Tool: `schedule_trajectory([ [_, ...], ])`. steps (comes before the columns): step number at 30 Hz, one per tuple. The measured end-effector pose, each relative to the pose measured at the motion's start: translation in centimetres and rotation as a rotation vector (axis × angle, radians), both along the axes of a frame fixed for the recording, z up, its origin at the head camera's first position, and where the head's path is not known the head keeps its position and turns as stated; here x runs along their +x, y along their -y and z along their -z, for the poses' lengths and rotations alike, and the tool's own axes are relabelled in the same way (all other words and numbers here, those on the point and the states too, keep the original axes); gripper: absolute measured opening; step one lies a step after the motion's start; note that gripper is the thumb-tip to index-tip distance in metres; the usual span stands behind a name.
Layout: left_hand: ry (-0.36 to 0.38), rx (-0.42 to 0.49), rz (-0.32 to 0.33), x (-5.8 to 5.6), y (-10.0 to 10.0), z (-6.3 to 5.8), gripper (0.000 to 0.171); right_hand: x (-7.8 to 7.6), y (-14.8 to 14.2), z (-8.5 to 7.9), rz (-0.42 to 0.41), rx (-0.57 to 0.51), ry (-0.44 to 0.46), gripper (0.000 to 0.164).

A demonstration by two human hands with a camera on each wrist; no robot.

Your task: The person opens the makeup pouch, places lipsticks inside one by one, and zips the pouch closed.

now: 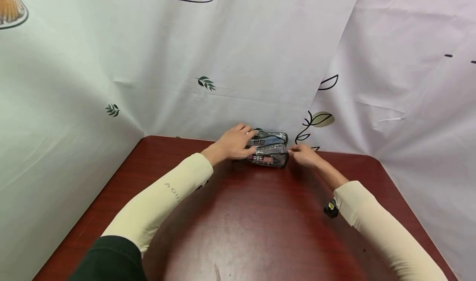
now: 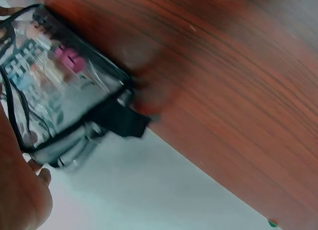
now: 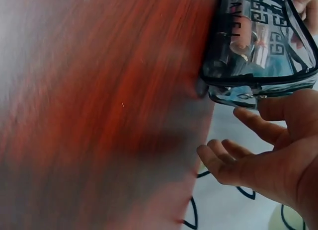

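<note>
A clear zip pouch (image 1: 268, 149) with black trim stands at the far edge of the table. Pink and other small items show through its side, along with printed lettering. My left hand (image 1: 235, 142) grips the pouch's left part, fingers over the top and thumb on the near side. At the opposite end is my right hand (image 1: 305, 155), its thumb and index finger close to the zipper (image 3: 247, 96). Its other fingers are spread away from the pouch in the right wrist view. Whether thumb and index pinch the zip pull is unclear. A black fabric tab (image 2: 121, 121) sticks out from the pouch.
The reddish-brown wooden table (image 1: 241, 223) extends from the pouch towards me. White sheeting (image 1: 238, 66) with leaf prints hangs behind it and along both sides. A dark wrist device (image 1: 331, 208) sits under my right sleeve's cuff.
</note>
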State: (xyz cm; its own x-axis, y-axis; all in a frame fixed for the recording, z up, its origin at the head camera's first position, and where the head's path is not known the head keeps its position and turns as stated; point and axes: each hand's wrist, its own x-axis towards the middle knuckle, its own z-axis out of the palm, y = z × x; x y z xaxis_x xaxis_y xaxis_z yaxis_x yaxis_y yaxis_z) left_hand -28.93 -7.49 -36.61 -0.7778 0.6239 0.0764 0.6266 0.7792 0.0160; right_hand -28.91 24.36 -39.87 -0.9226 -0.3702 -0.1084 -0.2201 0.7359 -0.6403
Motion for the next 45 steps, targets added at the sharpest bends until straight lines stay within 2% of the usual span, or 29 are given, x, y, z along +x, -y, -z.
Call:
schedule_trajectory([
  [5,0.045,0.025,-0.015,0.1,-2.3,0.3,0.095,0.1,0.3,0.7,0.027,-0.083,0.061,0.043],
  [8,0.07,0.011,-0.045,0.1,-3.1,0.2,0.103,0.8,1.0,0.5,0.09,-0.1,0.126,0.041],
  [11,0.075,-0.007,-0.074,0.1,-3.4,0.1,0.103,1.3,1.4,0.4,0.106,-0.06,0.093,0.039],
  [15,0.077,0.003,-0.083,0.1,-3.4,-0.2,0.101,1.2,1.3,0.3,0.094,-0.007,0.03,0.036],
  [17,0.078,0.013,-0.079,0.1,-3.4,-0.2,0.1,1.1,1.2,0.4,0.096,-0.019,0.041,0.035],
  [20,0.084,0.017,-0.068,0.0,-3.2,-0.1,0.101,0.5,0.8,1.2,0.121,-0.054,0.081,0.034],
  [24,0.08,0.001,-0.078,-0.1,-2.7,-0.2,0.102,-2.2,-1.0,4.4,0.194,-0.048,0.069,0.029],
  [27,0.062,-0.006,-0.115,-0.3,-2.1,-0.5,0.101,-3.8,-2.4,5.8,0.228,-0.046,0.058,0.028],
  [29,0.058,0.002,-0.136,-0.4,-1.7,-0.6,0.1,-3.9,-3.0,5.4,0.224,-0.058,0.064,0.032],
  [32,0.068,0.027,-0.139,-0.6,-1.2,-0.3,0.098,-3.4,-3.2,3.4,0.213,-0.054,0.08,0.037],
  [34,0.068,0.041,-0.129,-0.7,-1.1,-0.1,0.097,-3.6,-3.4,2.7,0.223,-0.013,0.047,0.037],
  [36,0.054,0.044,-0.119,-0.7,-1.1,0.1,0.096,-4.7,-3.7,2.6,0.207,0.012,0.026,0.035],
  [38,0.04,0.04,-0.113,-0.6,-1.1,0.2,0.094,-6.6,-4.3,3.4,0.182,0.017,-0.025,0.033],
  [40,0.035,0.031,-0.11,-0.5,-1.2,0.1,0.093,-5.2,-3.1,1.2,0.163,0.03,-0.06,0.033],
  [41,0.036,0.027,-0.109,-0.5,-1.2,0.1,0.092,-5.8,-3.3,1.2,0.122,0.0,-0.083,0.034],
  [45,0.055,0.028,-0.107,-0.5,-1.2,0.0,0.093,-4.0,-1.1,-2.5,0.098,0.072,-0.186,0.037],
])
